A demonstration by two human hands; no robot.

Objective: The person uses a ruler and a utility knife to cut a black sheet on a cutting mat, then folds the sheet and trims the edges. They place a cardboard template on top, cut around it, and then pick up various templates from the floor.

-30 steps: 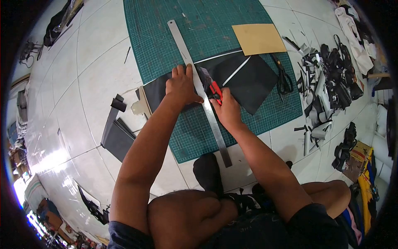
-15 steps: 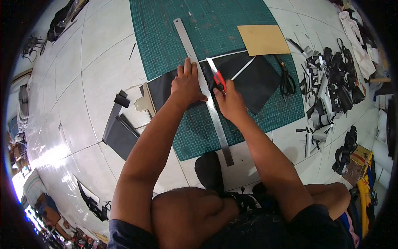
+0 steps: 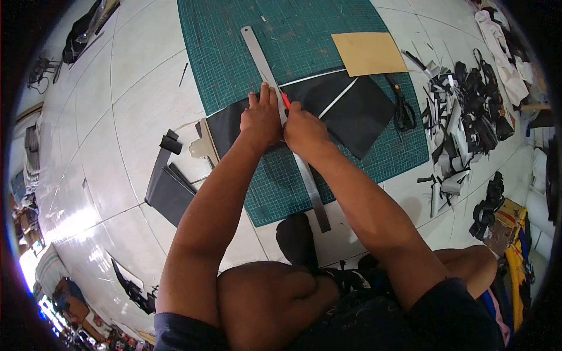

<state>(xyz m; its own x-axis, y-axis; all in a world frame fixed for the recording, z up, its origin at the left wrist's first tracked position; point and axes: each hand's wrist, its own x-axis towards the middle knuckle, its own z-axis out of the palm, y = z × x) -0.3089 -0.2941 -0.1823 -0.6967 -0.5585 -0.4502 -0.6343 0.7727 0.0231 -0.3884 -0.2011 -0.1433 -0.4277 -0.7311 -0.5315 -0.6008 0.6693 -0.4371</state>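
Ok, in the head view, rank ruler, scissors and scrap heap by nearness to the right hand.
1. Ruler, against the right hand.
2. Scissors, to its right on the mat.
3. Scrap heap, farther right, off the mat.

Tan card sheet [image 3: 369,52] flat at far right, black-handled scissors [image 3: 398,102] just beside its near edge — further right, heap of black and white offcuts [image 3: 468,105] on the white tiled floor [image 3: 134,88]; left, stack of dark grey sheets [image 3: 170,193].
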